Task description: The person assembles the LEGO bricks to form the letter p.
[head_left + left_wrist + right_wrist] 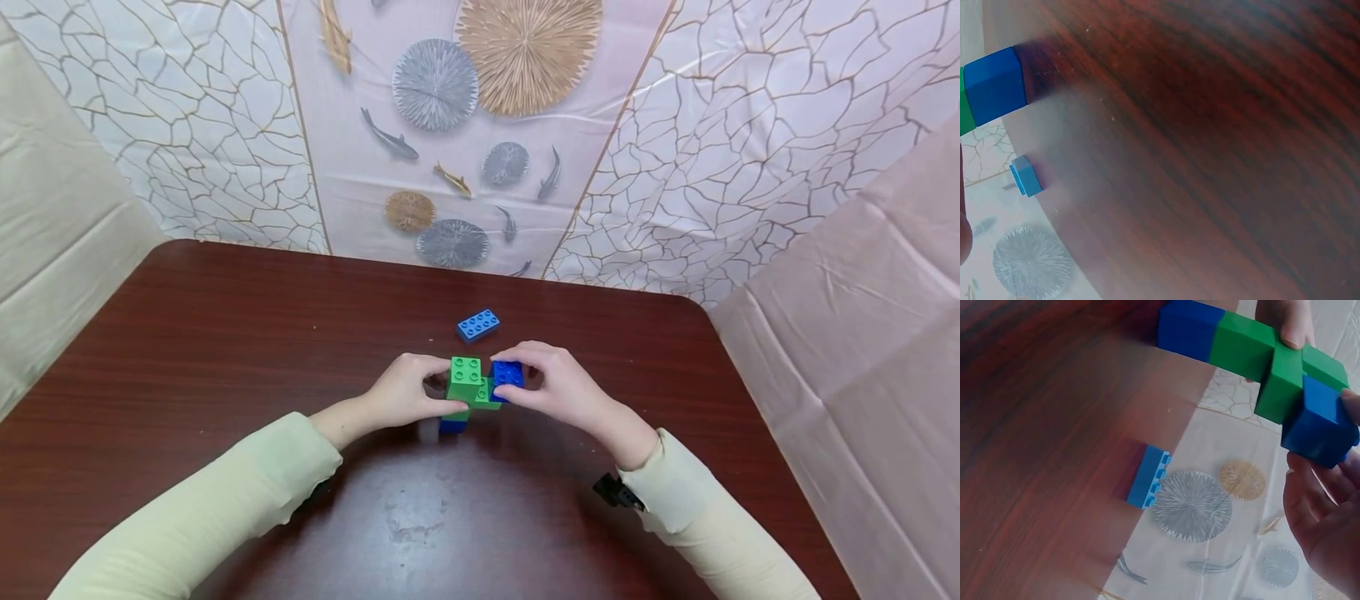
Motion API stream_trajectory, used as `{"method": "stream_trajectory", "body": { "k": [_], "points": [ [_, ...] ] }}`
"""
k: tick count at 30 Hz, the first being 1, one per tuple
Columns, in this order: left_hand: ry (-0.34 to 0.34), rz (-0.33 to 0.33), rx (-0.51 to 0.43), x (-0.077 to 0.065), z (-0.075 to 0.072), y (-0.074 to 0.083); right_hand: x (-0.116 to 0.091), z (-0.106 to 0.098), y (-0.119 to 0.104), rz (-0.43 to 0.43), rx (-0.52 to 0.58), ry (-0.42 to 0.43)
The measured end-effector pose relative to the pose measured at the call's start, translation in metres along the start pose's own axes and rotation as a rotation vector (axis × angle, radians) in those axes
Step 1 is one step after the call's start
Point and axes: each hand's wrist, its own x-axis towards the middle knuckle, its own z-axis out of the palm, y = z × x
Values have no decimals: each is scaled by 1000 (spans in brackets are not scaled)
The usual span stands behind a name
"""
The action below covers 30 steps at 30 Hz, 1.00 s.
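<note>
Near the middle of the table stands a joined stack of toy building bricks: a dark blue brick (1191, 330) at the bottom, a green brick (1242, 340) above it, then a longer green brick (1280, 387) jutting to the right, and a green top brick (466, 371). My left hand (405, 392) grips the stack's upper green part between thumb and fingers. With thumb and fingertips, my right hand (555, 383) pinches a dark blue brick (507, 377) on the jutting end of the green brick. Whether that blue brick is fully pressed down, I cannot tell.
A lighter blue studded brick (477, 326) lies on the brown table (225, 333) behind the stack. Patterned cloth (435, 208) hangs beyond the table's back edge, and plain cloth walls (847, 333) flank the sides. A black device (618, 492) shows by the right wrist.
</note>
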Motion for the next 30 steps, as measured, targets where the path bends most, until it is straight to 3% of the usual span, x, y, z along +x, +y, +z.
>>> {"method": "stream_trajectory", "body": {
  "k": [6,13,25,30],
  "points": [
    [-9,-21,-14,1,0,1,-5,1,5,50,-12,-27],
    [-15,-34,-23,2,0,2,-9,2,11,108,87,1],
    [2,-39,3,-1,-1,0,-7,7,15,89,126,2],
    [0,-40,2,0,1,0,-6,1,25,102,248,-18]
  ]
}}
